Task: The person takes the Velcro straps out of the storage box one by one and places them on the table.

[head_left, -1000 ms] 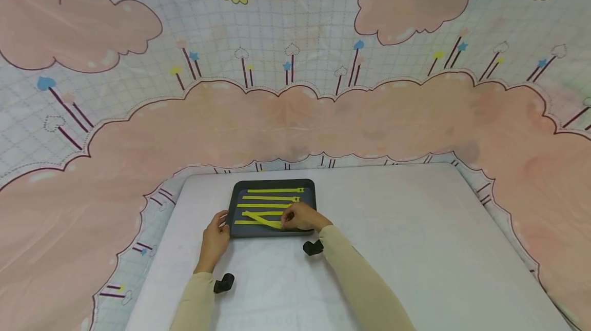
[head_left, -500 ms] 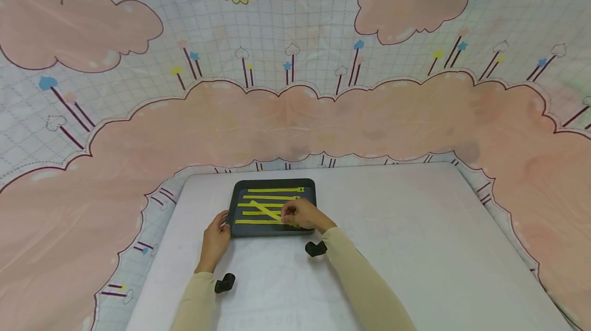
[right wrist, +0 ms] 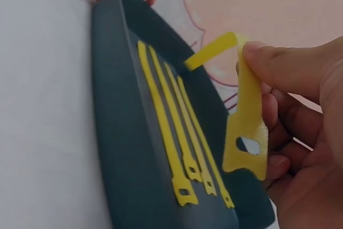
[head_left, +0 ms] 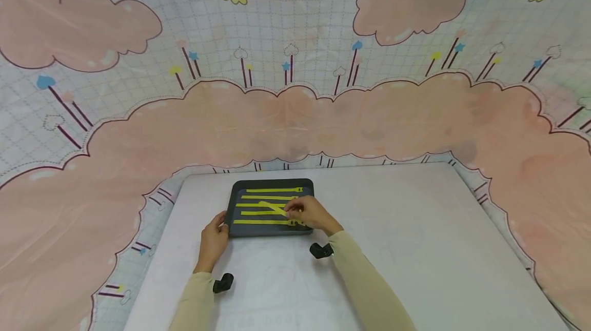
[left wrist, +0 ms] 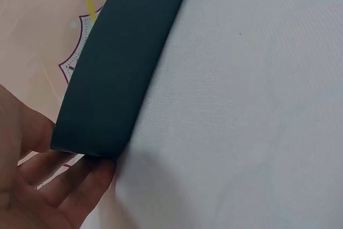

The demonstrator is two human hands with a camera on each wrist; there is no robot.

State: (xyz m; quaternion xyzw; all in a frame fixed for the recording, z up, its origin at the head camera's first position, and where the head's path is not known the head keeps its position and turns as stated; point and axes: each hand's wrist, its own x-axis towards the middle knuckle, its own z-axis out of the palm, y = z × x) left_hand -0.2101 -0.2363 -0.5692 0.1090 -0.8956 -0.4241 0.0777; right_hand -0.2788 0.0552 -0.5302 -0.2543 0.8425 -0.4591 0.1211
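Note:
A dark rectangular tray (head_left: pixel 277 233) stands on the white table with several yellow hook-and-loop cable ties (head_left: pixel 263 222) laid in roughly parallel rows inside. At its left end my left hand (head_left: pixel 214 244) holds the tray; the left wrist view shows thumb and fingers on either side of the tray wall (left wrist: pixel 107 68). Above the rows, my right hand (head_left: pixel 311 213) pinches one more yellow cable tie (right wrist: pixel 249 100) between thumb and fingers. Its slotted head hangs downward and the tail bends away over the tray. Part of the rows lies hidden behind the right hand in the head view.
White tabletop (head_left: pixel 415 228) surrounds the tray, reaching far to the right. Behind it hangs a printed cloth (head_left: pixel 295 120) with clouds. A black wrist camera (head_left: pixel 223 283) sits by the left sleeve, another black camera (head_left: pixel 320 250) by the right.
My right hand has risen slightly and moved right, carrying the pinched cable tie up from the lowest rows; its tail has swung rightward. The left hand stays at the tray's left end.

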